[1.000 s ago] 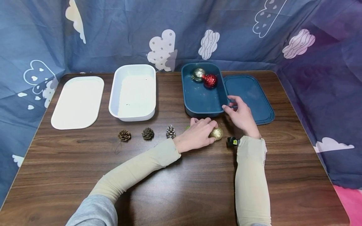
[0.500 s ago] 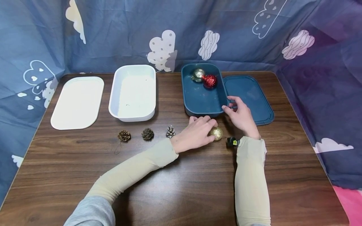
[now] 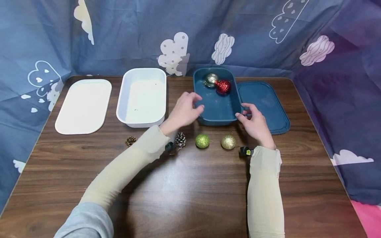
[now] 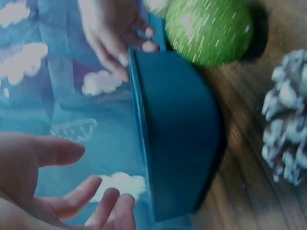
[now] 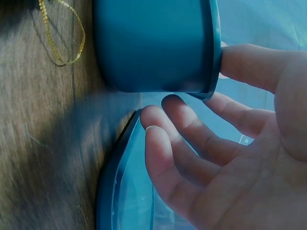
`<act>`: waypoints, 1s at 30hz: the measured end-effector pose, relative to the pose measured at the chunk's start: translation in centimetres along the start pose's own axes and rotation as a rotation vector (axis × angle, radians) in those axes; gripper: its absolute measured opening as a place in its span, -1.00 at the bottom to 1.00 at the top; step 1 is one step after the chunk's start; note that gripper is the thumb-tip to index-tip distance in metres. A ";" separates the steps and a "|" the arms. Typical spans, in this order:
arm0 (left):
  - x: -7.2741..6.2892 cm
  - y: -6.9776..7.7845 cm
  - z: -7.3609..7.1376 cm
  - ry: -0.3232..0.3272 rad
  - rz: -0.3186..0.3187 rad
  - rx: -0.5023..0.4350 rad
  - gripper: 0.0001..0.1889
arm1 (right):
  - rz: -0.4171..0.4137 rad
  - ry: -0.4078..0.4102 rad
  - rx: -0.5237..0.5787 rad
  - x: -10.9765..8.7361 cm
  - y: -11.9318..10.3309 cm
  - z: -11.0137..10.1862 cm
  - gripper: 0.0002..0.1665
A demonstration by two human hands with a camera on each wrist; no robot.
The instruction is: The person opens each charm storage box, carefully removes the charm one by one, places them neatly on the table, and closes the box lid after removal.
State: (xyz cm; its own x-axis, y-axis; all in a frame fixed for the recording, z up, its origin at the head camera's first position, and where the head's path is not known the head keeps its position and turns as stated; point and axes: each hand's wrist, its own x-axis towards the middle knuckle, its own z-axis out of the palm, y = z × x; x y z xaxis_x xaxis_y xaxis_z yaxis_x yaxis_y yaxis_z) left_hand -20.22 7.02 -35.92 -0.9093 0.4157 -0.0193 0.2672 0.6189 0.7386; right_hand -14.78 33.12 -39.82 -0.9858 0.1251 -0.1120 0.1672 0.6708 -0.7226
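Observation:
My left hand [image 3: 186, 109] is at the left rim of the blue plastic box [image 3: 218, 122], fingers loosely bent and nothing between them. In the left wrist view that hand's fingers [image 4: 72, 153] stand apart from the box's wall [image 4: 175, 129]. My right hand [image 3: 254, 124] pinches the box's near right corner; in the right wrist view its thumb [image 5: 254, 62] lies on the rim, with the forefinger behind. Inside the box, at the back, lie a silver-gold bauble [image 3: 211, 80] and a red bauble [image 3: 223, 87]. A green glitter bauble [image 3: 202, 141] and a gold glitter bauble [image 3: 228, 142] sit before it.
A white box [image 3: 143, 125] and its white lid [image 3: 84, 107] stand to the left. The blue lid [image 3: 265, 105] lies right of the blue box. A frosted pine cone [image 3: 180, 139] and a brown pine cone [image 3: 131, 141] lie in front; the left sleeve covers the spot between them.
My left hand has risen from over the green bauble and moved back and left to the blue box's left rim. The green bauble is now uncovered. My right hand stays at the corner.

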 end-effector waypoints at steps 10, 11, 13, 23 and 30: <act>3.3 -1.7 -0.1 -0.053 -0.349 -0.446 -0.56 | -0.002 0.010 -0.007 -0.2 -0.1 -0.1 -0.30; 3.5 -1.8 0.1 -0.060 -0.370 -0.497 -0.56 | -0.003 0.012 -0.008 -0.3 -0.1 -0.1 -0.30; 3.9 -1.9 0.4 -0.066 -0.412 -0.594 -0.55 | -0.009 0.022 -0.009 -0.3 -0.2 -0.1 -0.31; 4.9 -2.5 0.8 -0.106 -0.582 -0.848 -0.79 | -0.080 0.113 -0.075 -0.3 -0.7 -0.6 -0.38; 5.2 -3.3 0.9 -0.141 -0.636 -0.957 -0.94 | -0.205 0.080 -0.246 1.8 -3.6 -2.4 -0.43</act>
State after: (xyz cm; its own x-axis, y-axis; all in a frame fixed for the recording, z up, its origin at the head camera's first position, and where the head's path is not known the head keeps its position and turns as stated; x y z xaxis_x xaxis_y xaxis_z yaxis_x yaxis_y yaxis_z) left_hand -25.54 7.73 -39.03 -0.7332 0.3183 -0.6010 -0.6314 0.0098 0.7754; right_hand -17.15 32.69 -35.76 -0.9967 0.0198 0.0793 -0.0260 0.8433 -0.5369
